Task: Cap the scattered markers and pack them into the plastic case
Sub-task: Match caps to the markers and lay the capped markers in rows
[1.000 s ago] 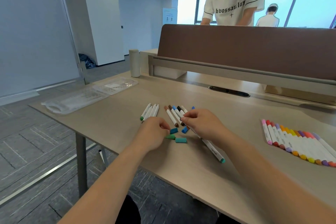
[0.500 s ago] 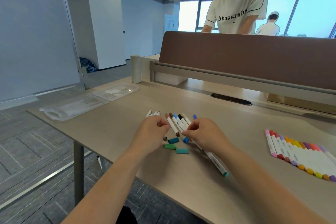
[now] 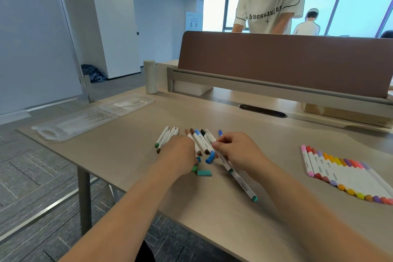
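Observation:
My right hand (image 3: 240,151) grips a white marker (image 3: 241,182) that slants toward me, blue tip (image 3: 220,133) at the far end and teal cap at the near end. My left hand (image 3: 178,153) lies knuckles-up with fingers curled down over loose caps; what its fingertips hold is hidden. A blue cap (image 3: 210,159), a teal cap (image 3: 204,172) and a green cap (image 3: 194,168) lie between my hands. Two groups of markers (image 3: 200,140) lie just beyond. The clear plastic case (image 3: 74,121) lies open at the table's far left.
A neat row of capped coloured markers (image 3: 340,172) lies at the right. A pale cylinder bottle (image 3: 150,76) stands at the back, beside a brown desk divider (image 3: 276,61). A person stands behind the divider. The table's front edge runs just under my forearms.
My left hand has slid right over the loose caps, now covering one that showed beside it. My right hand keeps its grip on the marker. The view has tilted slightly.

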Action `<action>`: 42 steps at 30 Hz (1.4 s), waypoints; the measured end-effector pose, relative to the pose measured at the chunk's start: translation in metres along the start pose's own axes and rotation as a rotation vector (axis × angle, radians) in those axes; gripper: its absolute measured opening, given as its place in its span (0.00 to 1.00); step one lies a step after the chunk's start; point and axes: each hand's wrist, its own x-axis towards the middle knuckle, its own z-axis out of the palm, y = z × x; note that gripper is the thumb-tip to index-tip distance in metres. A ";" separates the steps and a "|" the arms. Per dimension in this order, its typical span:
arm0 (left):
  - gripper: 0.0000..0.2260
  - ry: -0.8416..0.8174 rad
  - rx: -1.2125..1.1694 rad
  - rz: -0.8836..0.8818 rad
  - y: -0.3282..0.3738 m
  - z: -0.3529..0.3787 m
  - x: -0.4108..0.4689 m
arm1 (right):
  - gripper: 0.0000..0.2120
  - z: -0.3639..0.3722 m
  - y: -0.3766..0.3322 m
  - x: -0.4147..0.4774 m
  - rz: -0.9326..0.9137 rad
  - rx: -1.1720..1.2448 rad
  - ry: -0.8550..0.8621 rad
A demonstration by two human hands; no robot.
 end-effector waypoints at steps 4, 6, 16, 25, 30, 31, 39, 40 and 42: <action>0.07 0.014 -0.242 -0.005 0.002 -0.009 -0.006 | 0.08 -0.007 0.000 -0.004 0.059 0.174 -0.048; 0.05 0.045 -0.506 -0.030 0.000 -0.014 -0.012 | 0.07 -0.011 0.000 -0.007 0.069 0.228 -0.072; 0.06 -0.001 -1.290 -0.193 -0.012 -0.020 -0.026 | 0.07 -0.019 0.000 -0.023 -0.013 0.173 -0.211; 0.03 0.135 -0.775 -0.082 -0.017 -0.009 -0.019 | 0.07 -0.017 0.004 -0.018 0.026 0.126 -0.126; 0.06 0.060 -0.481 -0.004 -0.013 0.005 -0.020 | 0.07 -0.008 0.004 -0.013 0.027 0.127 -0.103; 0.06 0.075 -0.470 0.000 -0.013 0.006 -0.019 | 0.07 -0.006 0.004 -0.012 0.028 0.132 -0.106; 0.07 0.305 -0.656 -0.124 -0.042 -0.012 -0.018 | 0.07 0.012 -0.011 0.004 -0.003 0.121 -0.146; 0.07 0.310 -0.671 -0.155 -0.050 -0.013 -0.017 | 0.07 0.014 -0.014 0.007 -0.010 0.113 -0.143; 0.08 0.324 -0.662 -0.192 -0.065 -0.015 -0.014 | 0.06 0.021 -0.019 0.014 -0.021 0.078 -0.138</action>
